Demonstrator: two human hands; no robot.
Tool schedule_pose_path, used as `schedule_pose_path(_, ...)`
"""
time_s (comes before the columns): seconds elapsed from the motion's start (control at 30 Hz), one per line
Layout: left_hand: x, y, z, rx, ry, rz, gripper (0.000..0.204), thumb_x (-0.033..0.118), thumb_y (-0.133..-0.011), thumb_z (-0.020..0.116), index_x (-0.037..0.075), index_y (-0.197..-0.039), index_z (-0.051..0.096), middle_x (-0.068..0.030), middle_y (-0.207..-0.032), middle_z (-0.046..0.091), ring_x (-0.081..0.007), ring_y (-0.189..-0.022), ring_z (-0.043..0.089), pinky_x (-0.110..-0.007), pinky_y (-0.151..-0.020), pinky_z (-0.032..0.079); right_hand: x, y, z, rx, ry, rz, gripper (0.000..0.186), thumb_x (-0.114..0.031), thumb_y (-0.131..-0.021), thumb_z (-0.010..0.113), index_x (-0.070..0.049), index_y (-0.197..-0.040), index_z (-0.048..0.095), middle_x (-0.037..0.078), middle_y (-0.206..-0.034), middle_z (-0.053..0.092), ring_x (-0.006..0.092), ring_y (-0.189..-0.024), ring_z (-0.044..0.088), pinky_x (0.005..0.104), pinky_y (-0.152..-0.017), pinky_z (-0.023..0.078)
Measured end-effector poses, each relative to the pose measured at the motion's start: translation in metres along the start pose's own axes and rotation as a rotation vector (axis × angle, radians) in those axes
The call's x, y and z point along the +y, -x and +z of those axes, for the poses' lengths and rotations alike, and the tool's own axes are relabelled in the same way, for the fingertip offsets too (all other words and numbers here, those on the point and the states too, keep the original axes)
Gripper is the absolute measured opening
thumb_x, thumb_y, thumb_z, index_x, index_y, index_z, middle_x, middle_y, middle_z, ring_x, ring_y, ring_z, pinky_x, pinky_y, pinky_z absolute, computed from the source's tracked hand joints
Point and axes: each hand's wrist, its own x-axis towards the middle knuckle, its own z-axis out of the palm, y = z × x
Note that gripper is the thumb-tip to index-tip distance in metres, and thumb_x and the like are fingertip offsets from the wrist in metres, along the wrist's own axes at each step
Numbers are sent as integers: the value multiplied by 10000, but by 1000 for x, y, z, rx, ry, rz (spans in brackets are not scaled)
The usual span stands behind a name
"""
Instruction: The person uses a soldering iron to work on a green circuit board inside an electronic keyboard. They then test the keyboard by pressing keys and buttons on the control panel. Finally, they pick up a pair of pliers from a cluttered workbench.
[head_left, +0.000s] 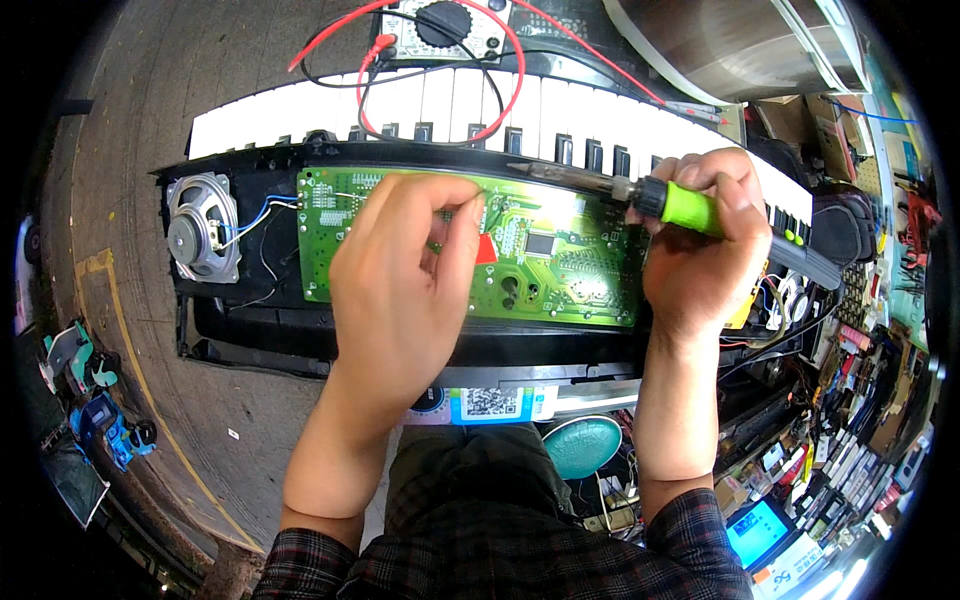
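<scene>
Here, an opened electronic keyboard (250,300) lies with its black plastic shell acting as a shallow tray: inside sit a long green circuit board (560,270), glossy and dotted with solder points, and a round metal-framed speaker (200,228) at the left end, joined to the board by thin blue and white wires (262,212). The white and black keys (440,100) run along the far edge, where a multimeter (445,28) with looping red and black leads rests. The left hand (400,280) arches over the middle of the board, thumb and forefinger pinched together just above it; whether they grip anything cannot be told. The right hand (700,235) is closed in a fist round the bright green handle of a soldering iron (620,190), its slim metal shaft reaching leftward over the board's upper edge. Both forearms rise from plaid sleeves (600,560). Small parts crowd the counter (860,420) at right.
</scene>
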Motion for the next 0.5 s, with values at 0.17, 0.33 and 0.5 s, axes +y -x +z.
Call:
schedule_pose_path(0.17, 10, 16, -3, -49, -120, 73, 302, 4, -934, 812, 44, -1215, 709, -92, -1085, 730, -168, -911, 699, -295, -721, 548, -12, 8, -10, 30, -332, -97, 306, -329, -1013, 557, -23, -1015, 565, 115, -854, 588, 223, -661, 566, 371, -584, 551)
schedule_pose_path(0.33, 24, 32, 5, -86, -15, 96, 450, 4, -923, 816, 12, -1341, 652, -154, -1236, 724, -276, -1110, 721, -369, -933, 571, -16, 31, -19, 23, -270, -192, 320, -350, -1043, 518, -37, -985, 552, 42, -706, 445, 163, -595, 452, 347, -530, 519)
schedule_pose_path(0.5, 34, 46, 24, -168, 44, 137, 559, -17, -899, 821, -16, -1407, 587, -270, -1453, 610, -411, -1317, 640, -460, -1109, 523, -23, 48, -34, 108, -246, -200, 301, -342, -1036, 501, -53, -964, 542, 26, -660, 417, 150, -581, 431, 327, -534, 500)
